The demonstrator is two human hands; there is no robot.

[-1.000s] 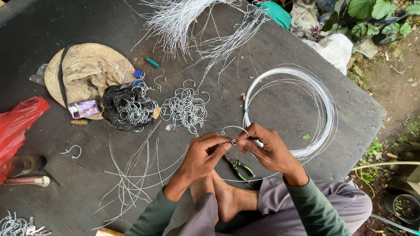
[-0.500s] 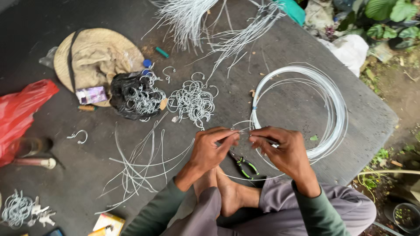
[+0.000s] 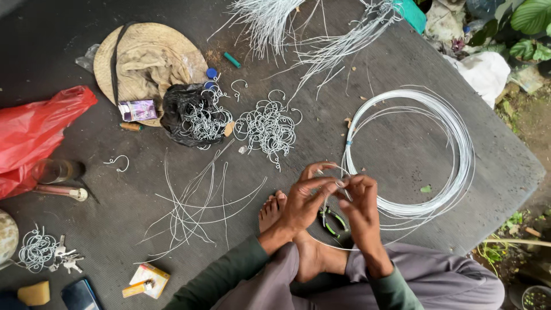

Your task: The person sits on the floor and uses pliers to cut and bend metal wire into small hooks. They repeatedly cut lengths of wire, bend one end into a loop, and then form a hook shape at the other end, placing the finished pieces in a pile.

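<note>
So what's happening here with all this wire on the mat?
A person sits cross-legged on a dark mat, both hands meeting over a short piece of white wire. The left hand and right hand pinch it between the fingertips. Green-handled pliers lie just below the hands. A large wire coil lies to the right, and a pile of bent wire hooks sits ahead.
</note>
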